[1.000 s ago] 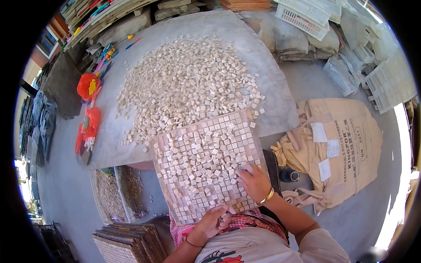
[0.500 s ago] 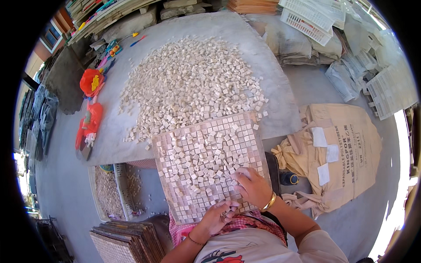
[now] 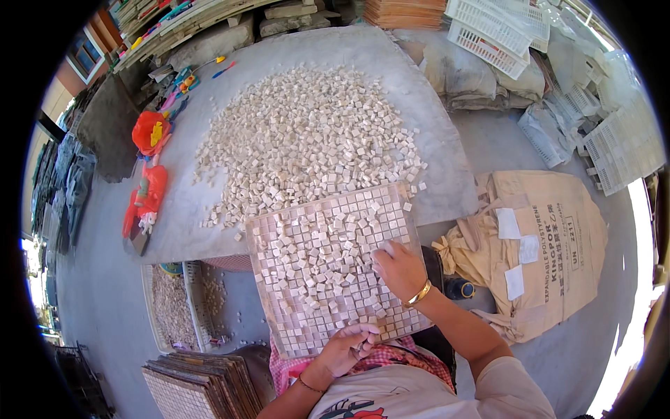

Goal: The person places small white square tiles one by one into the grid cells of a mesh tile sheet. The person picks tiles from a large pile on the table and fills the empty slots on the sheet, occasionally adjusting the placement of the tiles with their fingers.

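A square gridded tray (image 3: 257, 241) rests on my lap and leans toward the table edge. Many of its cells hold small whitish stone tiles (image 3: 377, 296), and more loose tiles (image 3: 328, 241) lie scattered on top. My right hand (image 3: 403, 272), with a gold bangle at the wrist, reaches onto the tray's right side. Its fingers are bent together and touch the tiles; whatever they pinch is hidden. At the tray's near edge, my left hand (image 3: 347, 347) is curled palm up with fingers closed. What it holds is too small to make out.
A wide pile of tiles (image 3: 307, 133) covers the table (image 3: 443, 150). Toys and an orange bag (image 3: 148, 188) line its left edge. Below stand a white crate of tiles (image 3: 199, 307) and stacked trays (image 3: 202, 384). A tan sack (image 3: 558, 244) and dark bottle (image 3: 459, 288) lie right.
My right hand has moved away from my left hand, farther up the tray's right side. My left hand stays curled at the near edge. The view has shifted slightly.
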Demonstrator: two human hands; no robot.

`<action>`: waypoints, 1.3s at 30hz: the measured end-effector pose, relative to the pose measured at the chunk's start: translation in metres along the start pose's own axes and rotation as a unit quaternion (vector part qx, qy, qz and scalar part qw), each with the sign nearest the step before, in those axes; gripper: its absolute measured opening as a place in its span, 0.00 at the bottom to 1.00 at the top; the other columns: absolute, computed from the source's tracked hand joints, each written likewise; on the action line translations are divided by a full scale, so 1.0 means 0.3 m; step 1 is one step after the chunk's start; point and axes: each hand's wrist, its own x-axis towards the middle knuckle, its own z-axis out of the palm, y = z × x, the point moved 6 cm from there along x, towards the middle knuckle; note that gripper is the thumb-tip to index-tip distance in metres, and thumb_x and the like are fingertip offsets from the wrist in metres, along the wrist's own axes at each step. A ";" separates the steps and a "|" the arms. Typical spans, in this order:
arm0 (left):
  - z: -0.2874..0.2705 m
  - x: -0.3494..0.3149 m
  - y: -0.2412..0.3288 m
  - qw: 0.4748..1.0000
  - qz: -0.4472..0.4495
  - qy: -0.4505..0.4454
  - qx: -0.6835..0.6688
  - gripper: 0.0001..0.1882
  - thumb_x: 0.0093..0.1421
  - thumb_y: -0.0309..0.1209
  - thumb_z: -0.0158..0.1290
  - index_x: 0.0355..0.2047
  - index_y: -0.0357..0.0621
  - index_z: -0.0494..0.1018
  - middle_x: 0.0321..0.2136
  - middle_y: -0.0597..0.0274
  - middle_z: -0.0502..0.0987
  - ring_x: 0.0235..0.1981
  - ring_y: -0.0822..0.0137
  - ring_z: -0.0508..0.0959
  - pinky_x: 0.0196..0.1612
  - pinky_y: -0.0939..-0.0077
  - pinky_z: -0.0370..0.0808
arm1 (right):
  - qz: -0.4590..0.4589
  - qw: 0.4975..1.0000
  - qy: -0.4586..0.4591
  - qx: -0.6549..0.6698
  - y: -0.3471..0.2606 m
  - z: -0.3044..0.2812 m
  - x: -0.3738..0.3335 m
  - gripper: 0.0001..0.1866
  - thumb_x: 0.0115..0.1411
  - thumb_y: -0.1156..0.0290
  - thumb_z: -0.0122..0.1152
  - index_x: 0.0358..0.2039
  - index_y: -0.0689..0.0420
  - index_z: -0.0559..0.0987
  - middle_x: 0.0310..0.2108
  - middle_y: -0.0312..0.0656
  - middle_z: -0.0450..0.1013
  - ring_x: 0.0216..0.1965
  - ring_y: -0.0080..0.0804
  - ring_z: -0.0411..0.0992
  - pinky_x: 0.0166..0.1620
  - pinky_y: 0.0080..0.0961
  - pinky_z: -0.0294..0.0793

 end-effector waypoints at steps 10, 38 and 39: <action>0.057 -0.015 0.046 0.984 0.015 0.175 -0.020 0.14 0.63 0.29 0.41 0.46 0.32 0.66 0.31 0.61 0.69 0.27 0.74 0.67 0.26 0.89 0.65 | -0.022 0.945 -0.233 0.227 -0.145 -0.030 -0.133 0.10 0.51 0.69 0.58 0.34 0.56 0.73 0.31 0.42 0.69 0.36 0.41 0.69 0.39 0.31 0.70; -0.022 -0.002 0.001 0.999 0.003 0.024 -0.045 0.14 0.64 0.34 0.41 0.41 0.34 0.68 0.21 0.70 0.64 0.16 0.79 0.60 0.18 0.87 0.58 | 0.054 0.997 -0.014 0.053 0.093 -0.001 0.020 0.13 0.45 0.76 0.60 0.35 0.58 0.74 0.29 0.44 0.71 0.33 0.46 0.69 0.36 0.37 0.69; -0.023 -0.002 0.001 0.999 0.003 0.023 -0.048 0.14 0.64 0.34 0.41 0.41 0.34 0.68 0.22 0.68 0.64 0.17 0.79 0.61 0.19 0.87 0.59 | 0.046 0.997 0.001 0.054 0.081 -0.009 0.015 0.13 0.45 0.75 0.60 0.35 0.58 0.74 0.29 0.44 0.71 0.33 0.45 0.69 0.37 0.37 0.69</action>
